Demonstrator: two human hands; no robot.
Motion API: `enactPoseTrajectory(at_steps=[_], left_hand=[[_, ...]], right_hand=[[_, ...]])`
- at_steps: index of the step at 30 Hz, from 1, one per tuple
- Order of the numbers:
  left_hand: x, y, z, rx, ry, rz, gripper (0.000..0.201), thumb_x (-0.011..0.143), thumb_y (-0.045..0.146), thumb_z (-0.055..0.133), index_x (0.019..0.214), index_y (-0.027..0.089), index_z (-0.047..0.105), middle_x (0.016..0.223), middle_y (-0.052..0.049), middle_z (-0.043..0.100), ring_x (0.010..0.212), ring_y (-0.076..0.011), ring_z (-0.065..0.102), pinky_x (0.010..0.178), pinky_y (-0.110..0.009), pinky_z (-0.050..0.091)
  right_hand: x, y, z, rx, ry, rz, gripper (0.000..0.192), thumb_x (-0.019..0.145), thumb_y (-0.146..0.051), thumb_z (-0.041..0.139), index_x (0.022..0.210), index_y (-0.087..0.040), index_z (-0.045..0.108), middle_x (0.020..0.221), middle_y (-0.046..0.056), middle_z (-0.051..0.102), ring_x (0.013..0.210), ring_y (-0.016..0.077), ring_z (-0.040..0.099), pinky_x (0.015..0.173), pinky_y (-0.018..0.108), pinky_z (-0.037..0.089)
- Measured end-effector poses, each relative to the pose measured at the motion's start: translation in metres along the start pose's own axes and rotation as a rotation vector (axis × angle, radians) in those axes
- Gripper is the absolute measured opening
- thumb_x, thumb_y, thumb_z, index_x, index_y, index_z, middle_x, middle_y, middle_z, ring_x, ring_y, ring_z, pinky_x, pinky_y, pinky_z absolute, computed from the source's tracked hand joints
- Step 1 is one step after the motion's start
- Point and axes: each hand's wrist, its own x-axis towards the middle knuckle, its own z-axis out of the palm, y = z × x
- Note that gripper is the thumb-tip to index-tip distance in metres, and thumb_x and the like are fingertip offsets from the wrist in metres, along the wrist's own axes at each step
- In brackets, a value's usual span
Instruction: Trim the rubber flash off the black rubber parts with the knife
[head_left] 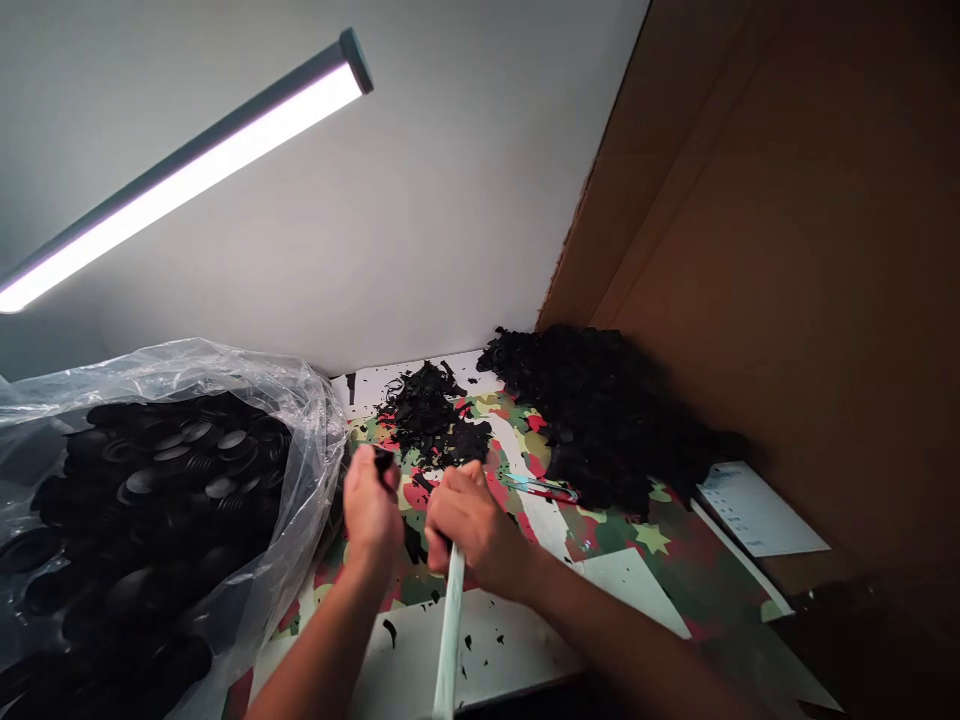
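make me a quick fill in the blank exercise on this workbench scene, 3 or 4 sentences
1. The clear plastic bag on the left is full of round ____ parts.
2. The right hand grips a pale green ____.
3. The wall on the right is brown ____.
4. Above the bench a long ____ light is lit.

Missing words: black; handle; cardboard; tube

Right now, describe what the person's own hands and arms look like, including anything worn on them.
Both forearms are bare up to the frame's lower edge: no sleeves show. The left hand and right hand wear no gloves. No ring, watch, bracelet or marking can be made out on either wrist, though the picture is somewhat blurred there.
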Motion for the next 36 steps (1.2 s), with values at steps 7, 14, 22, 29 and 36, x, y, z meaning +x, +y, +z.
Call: enactPoseTrajectory(at_steps=[7,14,22,29,36], left_hand=[[-0.002,0.01,-0.009,0.0,-0.339,0.081,0.056,0.082,0.074,0.057,0.097,0.021,0.064,0.085,-0.005,0.068,0.078,-0.019,0.06,0.075,-0.03,0.048],[0.002,0.0,-0.016,0.064,-0.37,0.058,0.048,0.069,0.052,0.085,0.101,0.019,0.072,0.104,-0.01,0.073,0.096,-0.0243,0.066,0.081,-0.032,0.052],[-0.001,-0.002,-0.02,0.239,-0.359,0.06,0.035,0.071,0.033,0.084,0.104,0.022,0.078,0.099,-0.008,0.075,0.084,-0.0209,0.066,0.071,-0.029,0.053],[-0.002,-0.001,-0.015,0.095,-0.307,0.048,0.033,0.067,0.04,0.087,0.093,0.02,0.08,0.097,-0.009,0.076,0.087,-0.0227,0.068,0.073,-0.029,0.054],[-0.003,-0.006,-0.016,0.091,-0.238,0.089,0.023,0.072,0.04,0.083,0.082,0.02,0.08,0.08,-0.004,0.072,0.067,-0.0161,0.062,0.06,-0.025,0.051]], right_hand=[[0.0,0.035,0.0,-0.05,-0.159,0.191,0.031,0.098,-0.021,0.052,0.067,-0.02,0.055,0.065,0.0,0.059,0.074,0.0177,0.048,0.071,0.035,0.028],[0.001,0.043,-0.008,0.355,-0.058,0.473,0.036,0.104,-0.041,0.044,0.084,-0.021,0.065,0.081,0.003,0.068,0.076,0.0177,0.058,0.073,0.033,0.04],[0.008,0.021,-0.011,0.791,0.023,0.753,0.039,0.086,-0.056,0.063,0.072,-0.02,0.062,0.063,-0.003,0.051,0.058,0.0122,0.042,0.055,0.026,0.035],[0.009,0.019,-0.008,0.838,0.07,0.829,0.032,0.081,-0.048,0.066,0.068,-0.02,0.059,0.058,-0.006,0.042,0.054,0.0101,0.034,0.052,0.025,0.031],[0.008,0.015,-0.005,0.898,0.062,0.815,0.03,0.083,-0.046,0.065,0.07,-0.02,0.059,0.061,-0.005,0.045,0.057,0.0111,0.039,0.055,0.026,0.035]])
